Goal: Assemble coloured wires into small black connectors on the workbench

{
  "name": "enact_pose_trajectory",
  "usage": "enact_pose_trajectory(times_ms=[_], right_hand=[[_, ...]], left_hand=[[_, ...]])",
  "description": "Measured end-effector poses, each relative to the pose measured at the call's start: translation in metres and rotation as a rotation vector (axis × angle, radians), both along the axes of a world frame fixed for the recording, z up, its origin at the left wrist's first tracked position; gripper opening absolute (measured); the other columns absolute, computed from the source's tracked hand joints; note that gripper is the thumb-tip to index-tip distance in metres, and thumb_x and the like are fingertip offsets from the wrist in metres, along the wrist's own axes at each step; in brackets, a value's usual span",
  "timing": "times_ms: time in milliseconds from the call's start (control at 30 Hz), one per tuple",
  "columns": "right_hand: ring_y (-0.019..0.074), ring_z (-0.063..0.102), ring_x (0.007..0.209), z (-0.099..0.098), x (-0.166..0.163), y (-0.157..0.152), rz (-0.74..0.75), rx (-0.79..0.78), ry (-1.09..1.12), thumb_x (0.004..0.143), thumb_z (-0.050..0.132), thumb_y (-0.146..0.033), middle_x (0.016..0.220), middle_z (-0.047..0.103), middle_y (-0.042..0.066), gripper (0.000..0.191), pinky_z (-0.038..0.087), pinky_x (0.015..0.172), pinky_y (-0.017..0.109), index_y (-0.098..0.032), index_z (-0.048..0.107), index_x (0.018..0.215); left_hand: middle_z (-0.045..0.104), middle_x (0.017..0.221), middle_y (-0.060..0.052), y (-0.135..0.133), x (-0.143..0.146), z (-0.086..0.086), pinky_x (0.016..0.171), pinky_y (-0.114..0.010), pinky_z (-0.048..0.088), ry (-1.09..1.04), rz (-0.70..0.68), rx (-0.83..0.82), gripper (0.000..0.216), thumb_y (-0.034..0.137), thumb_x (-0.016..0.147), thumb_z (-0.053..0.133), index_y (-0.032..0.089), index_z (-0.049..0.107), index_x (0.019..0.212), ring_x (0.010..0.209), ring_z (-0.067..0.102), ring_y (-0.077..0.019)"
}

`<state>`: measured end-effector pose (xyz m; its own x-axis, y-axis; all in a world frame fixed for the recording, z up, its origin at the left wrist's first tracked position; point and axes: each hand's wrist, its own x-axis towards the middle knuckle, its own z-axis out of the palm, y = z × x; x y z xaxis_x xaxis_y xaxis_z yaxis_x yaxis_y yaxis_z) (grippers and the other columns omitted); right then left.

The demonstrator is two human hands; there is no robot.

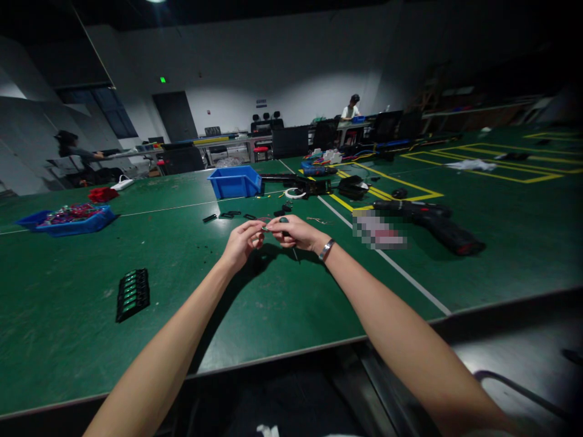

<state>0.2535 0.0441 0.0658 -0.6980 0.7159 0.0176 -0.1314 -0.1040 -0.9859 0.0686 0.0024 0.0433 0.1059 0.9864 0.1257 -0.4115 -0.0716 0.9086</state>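
In the middle of the head view, my left hand and my right hand meet above the green table. My left thumb and fingers pinch a small piece, too small to name, and my right fingertips touch it too. Tucked in my right hand is a screwdriver with a dark handle; its thin shaft points down out of the fist. Just beyond my hands lie several small black plastic frames and a few thin wires. Nearer to me on the left rests a black holder with rows of green pieces.
A blue bin stands beyond my hands. At left, a blue tray holds red and purple bits. A black power drill lies at right, beside a blurred-out packet. Two other people sit or stand at far tables.
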Motion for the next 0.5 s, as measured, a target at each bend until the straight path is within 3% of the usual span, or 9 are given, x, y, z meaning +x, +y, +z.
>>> enact_pose_trajectory(times_ms=[300, 500], right_hand=[[0.0009, 0.025, 0.036, 0.0, -0.002, -0.001, -0.043, 0.007, -0.001, 0.075, 0.081, -0.034, 0.053, 0.044, -0.008, 0.029, 0.019, 0.034, 0.015, -0.014, 0.064, 0.088], [0.0013, 0.026, 0.036, -0.002, -0.001, 0.001, -0.065, 0.025, -0.008, 0.075, 0.081, -0.035, 0.053, 0.044, -0.008, 0.029, 0.02, 0.035, 0.016, -0.014, 0.065, 0.088]], left_hand=[[0.064, 0.078, -0.001, 0.003, -0.003, -0.001, 0.052, -0.021, 0.042, -0.032, 0.075, 0.057, 0.027, 0.028, 0.072, 0.078, 0.015, 0.069, 0.093, 0.058, 0.058, -0.0091], [0.064, 0.078, -0.002, -0.011, 0.005, 0.006, 0.055, -0.023, 0.038, 0.255, 0.197, 0.244, 0.02, 0.025, 0.076, 0.076, 0.016, 0.071, 0.093, 0.057, 0.051, -0.0092]])
